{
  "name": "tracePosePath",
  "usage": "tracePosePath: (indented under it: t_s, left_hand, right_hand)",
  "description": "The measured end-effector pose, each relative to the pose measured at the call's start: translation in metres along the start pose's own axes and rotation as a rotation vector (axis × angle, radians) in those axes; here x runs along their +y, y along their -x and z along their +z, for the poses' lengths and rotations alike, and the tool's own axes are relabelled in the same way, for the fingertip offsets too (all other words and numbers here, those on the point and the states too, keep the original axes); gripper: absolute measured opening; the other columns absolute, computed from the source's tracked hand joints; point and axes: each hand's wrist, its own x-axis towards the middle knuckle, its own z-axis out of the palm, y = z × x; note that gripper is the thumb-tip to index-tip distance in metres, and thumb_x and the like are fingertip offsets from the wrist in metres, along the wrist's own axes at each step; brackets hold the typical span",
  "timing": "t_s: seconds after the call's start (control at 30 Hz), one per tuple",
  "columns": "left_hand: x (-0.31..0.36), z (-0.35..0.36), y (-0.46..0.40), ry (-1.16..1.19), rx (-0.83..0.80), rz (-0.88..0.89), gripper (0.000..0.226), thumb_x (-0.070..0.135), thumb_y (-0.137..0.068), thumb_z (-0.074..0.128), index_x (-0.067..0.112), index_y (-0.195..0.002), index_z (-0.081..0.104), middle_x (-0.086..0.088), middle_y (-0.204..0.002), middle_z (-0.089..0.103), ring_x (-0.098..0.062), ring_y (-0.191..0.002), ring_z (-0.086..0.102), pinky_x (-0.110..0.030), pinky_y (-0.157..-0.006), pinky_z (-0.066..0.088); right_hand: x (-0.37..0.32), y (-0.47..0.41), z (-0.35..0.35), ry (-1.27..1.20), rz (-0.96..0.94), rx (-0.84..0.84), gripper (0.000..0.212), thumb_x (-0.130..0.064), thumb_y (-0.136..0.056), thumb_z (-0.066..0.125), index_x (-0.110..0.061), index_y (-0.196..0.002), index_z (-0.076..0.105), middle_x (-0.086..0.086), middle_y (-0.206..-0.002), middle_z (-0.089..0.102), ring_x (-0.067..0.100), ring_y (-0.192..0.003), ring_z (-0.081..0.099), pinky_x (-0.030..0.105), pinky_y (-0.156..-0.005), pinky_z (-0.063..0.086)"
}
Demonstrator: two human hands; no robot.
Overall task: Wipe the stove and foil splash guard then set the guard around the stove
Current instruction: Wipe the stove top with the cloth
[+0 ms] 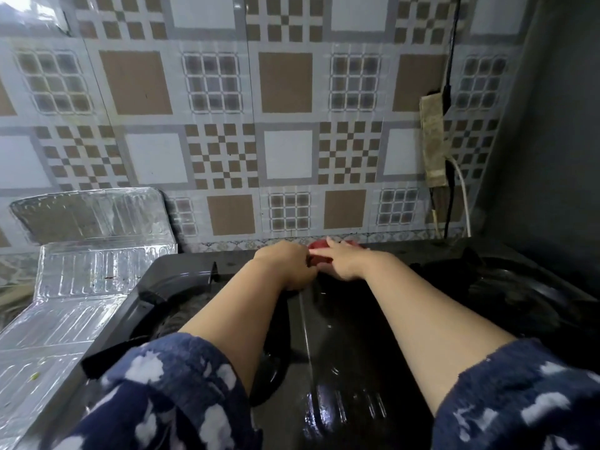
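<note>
A black glossy stove (350, 378) fills the lower middle, its top wet and streaked. Both my arms reach across it to the far edge by the tiled wall. My left hand (285, 266) and my right hand (341, 263) meet there around a red cloth (319, 251), of which only a small part shows between and behind the fingers. My left hand is closed on it; my right hand lies over it with fingers bent. The foil splash guard (94, 254) stands and lies folded to the left of the stove, against the wall.
A patterned tile wall (285, 151) rises right behind the stove. A dirty power strip (433, 141) with cables hangs on the wall at the right. A dark grey surface (552, 141) closes the right side. The right burner (519, 287) shows as a dark ring.
</note>
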Motion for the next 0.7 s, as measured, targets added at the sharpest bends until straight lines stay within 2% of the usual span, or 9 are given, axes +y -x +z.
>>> tracePosePath:
  t_s: [0.17,0.27,0.43,0.5,0.57,0.63,0.7]
  left_hand:
    - [0.012,0.004,-0.01,0.008,-0.079,0.009,0.051,0.05,-0.088,0.049,0.021,-0.13,0.053,-0.008,-0.126,0.06,-0.027,-0.115,0.056,-0.04,-0.097,0.046]
    - [0.02,0.005,-0.018,0.021,-0.07,0.01,0.054,0.056,-0.086,0.052,0.026,-0.131,0.052,-0.005,-0.127,0.061,-0.025,-0.115,0.057,-0.04,-0.098,0.046]
    - [0.038,0.009,-0.031,0.006,-0.108,0.015,0.062,0.059,-0.087,0.049,0.018,-0.134,0.05,-0.007,-0.137,0.053,-0.026,-0.122,0.053,-0.039,-0.099,0.044]
    - [0.044,0.01,-0.034,0.006,-0.112,0.028,0.066,0.059,-0.088,0.048,0.018,-0.14,0.045,-0.005,-0.147,0.044,-0.026,-0.13,0.046,-0.039,-0.104,0.041]
    - [0.05,0.011,-0.037,0.005,-0.114,0.048,0.069,0.059,-0.089,0.047,0.018,-0.143,0.041,-0.003,-0.153,0.036,-0.025,-0.135,0.041,-0.038,-0.107,0.038]
    - [0.054,0.01,-0.039,0.01,-0.111,0.063,0.067,0.059,-0.09,0.047,0.018,-0.142,0.042,-0.003,-0.152,0.037,-0.025,-0.134,0.042,-0.037,-0.105,0.038]
    - [0.056,0.011,-0.042,0.027,-0.102,0.075,0.062,0.058,-0.089,0.047,0.018,-0.137,0.046,-0.005,-0.147,0.044,-0.025,-0.13,0.046,-0.035,-0.1,0.039]
  right_hand:
    - [0.02,0.003,0.009,-0.018,-0.008,0.032,0.049,-0.048,-0.1,0.023,-0.049,-0.146,0.01,-0.009,-0.16,-0.011,0.018,-0.148,-0.011,0.054,-0.115,-0.006]
    - [0.037,-0.003,0.0,-0.02,0.042,-0.054,0.049,-0.042,-0.101,0.025,-0.051,-0.146,0.006,-0.008,-0.159,-0.016,0.02,-0.147,-0.017,0.057,-0.115,-0.009]
    - [0.068,-0.007,-0.011,0.013,0.19,-0.121,0.053,-0.042,-0.101,0.023,-0.044,-0.147,-0.003,-0.002,-0.158,-0.023,0.028,-0.145,-0.021,0.058,-0.115,-0.008]
    - [0.074,-0.005,-0.015,0.062,0.239,-0.132,0.054,-0.044,-0.101,0.021,-0.04,-0.148,-0.004,0.0,-0.158,-0.022,0.031,-0.146,-0.017,0.057,-0.117,-0.004]
    - [0.075,-0.003,-0.026,0.066,0.246,-0.145,0.054,-0.042,-0.101,0.022,-0.035,-0.151,0.001,0.003,-0.16,-0.013,0.033,-0.147,-0.005,0.051,-0.118,0.005]
    - [0.078,-0.002,-0.044,0.014,0.202,-0.138,0.053,-0.04,-0.101,0.029,-0.029,-0.151,0.016,0.005,-0.161,0.009,0.031,-0.145,0.017,0.044,-0.116,0.019]
    - [0.089,-0.002,-0.062,0.012,0.09,-0.122,0.055,-0.042,-0.097,0.041,-0.032,-0.148,0.024,0.003,-0.159,0.02,0.027,-0.143,0.025,0.041,-0.118,0.019]
